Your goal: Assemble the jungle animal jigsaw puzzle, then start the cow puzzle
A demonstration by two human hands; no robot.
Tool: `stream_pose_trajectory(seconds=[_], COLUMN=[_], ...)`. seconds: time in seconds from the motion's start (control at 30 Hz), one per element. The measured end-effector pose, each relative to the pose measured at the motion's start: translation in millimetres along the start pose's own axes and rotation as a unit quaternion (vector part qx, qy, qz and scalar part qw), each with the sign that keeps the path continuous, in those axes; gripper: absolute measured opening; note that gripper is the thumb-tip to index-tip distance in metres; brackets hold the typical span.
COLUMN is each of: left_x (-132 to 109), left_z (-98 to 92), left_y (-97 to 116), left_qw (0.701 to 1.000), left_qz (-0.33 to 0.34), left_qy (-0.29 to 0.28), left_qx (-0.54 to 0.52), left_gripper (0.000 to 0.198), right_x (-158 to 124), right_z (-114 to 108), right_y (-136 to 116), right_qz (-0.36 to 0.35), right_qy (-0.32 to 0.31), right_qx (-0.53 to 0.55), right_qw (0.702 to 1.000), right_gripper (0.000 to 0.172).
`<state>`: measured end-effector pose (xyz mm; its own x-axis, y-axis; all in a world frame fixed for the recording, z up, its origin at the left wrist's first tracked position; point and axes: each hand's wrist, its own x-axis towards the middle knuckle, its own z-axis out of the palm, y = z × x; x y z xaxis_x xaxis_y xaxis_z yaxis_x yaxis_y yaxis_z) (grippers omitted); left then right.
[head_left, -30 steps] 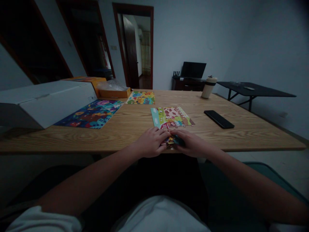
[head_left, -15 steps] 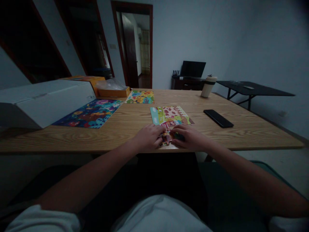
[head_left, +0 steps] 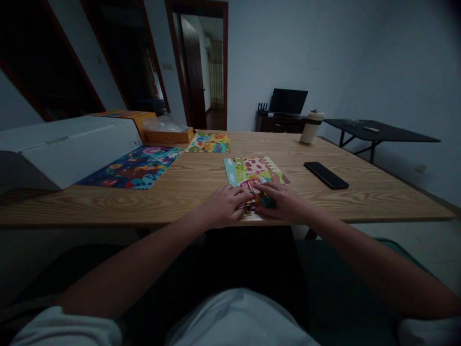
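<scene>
**L hand point(head_left: 226, 205) & R hand point(head_left: 283, 201) both at small puzzle pieces point(head_left: 248, 206), print hard to read**

L hand is curled, its fingers narrow, tips on the pieces; if it pinches one, cannot tell. R hand faces it closely, thumb & fingers making an arc around a dark teal patch point(head_left: 268, 200); its grip, too, I cannot tell. Pieces lie betw. both hands, near the edge of the wooden table point(head_left: 173, 206).

Just ahead of the fingertips is the partly built puzzle point(head_left: 254, 167), w/ sky, green ground & pink area. Its red part has a small white mark, letter or drawing, cannot tell.

Far left of L hand: white box point(head_left: 79, 151); its end has a label point(head_left: 134, 143), print too small to read. Beside this box, nearer to L hand, is a dark blue picture point(head_left: 133, 167). Ahead-left of L hand: yellow picture point(head_left: 211, 143) and orange tray point(head_left: 169, 137) w/ clear plastic point(head_left: 167, 123).

Right of R hand: black phone point(head_left: 326, 175), lying flat. Farther ahead: cream cup point(head_left: 311, 129) w/ dark band, standing upright.
</scene>
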<state>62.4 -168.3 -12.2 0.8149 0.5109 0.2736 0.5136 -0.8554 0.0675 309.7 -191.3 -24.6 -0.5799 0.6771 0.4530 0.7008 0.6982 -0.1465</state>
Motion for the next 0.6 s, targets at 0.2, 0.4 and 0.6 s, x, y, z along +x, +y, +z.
stream_pose_trajectory(seconds=[0.2, 0.4, 0.6], left_x=[-2, -1, -2], left_z=[-5.2, -7.5, -9.3], left_y=[0, 2, 7], left_qw=[1.000, 1.000, 1.000], left_qz=[-0.012, -0.007, -0.007], left_qy=[-0.007, -0.021, -0.024], left_qx=[-0.020, -0.016, -0.008], left_gripper=[0.035, 0.039, 0.045], right_x=[6, 15, 22], right_z=[0, -1, 5], right_y=[7, 5, -2], right_qz=[0.083, 0.108, 0.081], right_qy=[-0.008, -0.020, -0.055], right_qx=[0.033, 0.066, 0.003], right_qw=[0.996, 0.992, 0.995], right_gripper=[0.053, 0.037, 0.038])
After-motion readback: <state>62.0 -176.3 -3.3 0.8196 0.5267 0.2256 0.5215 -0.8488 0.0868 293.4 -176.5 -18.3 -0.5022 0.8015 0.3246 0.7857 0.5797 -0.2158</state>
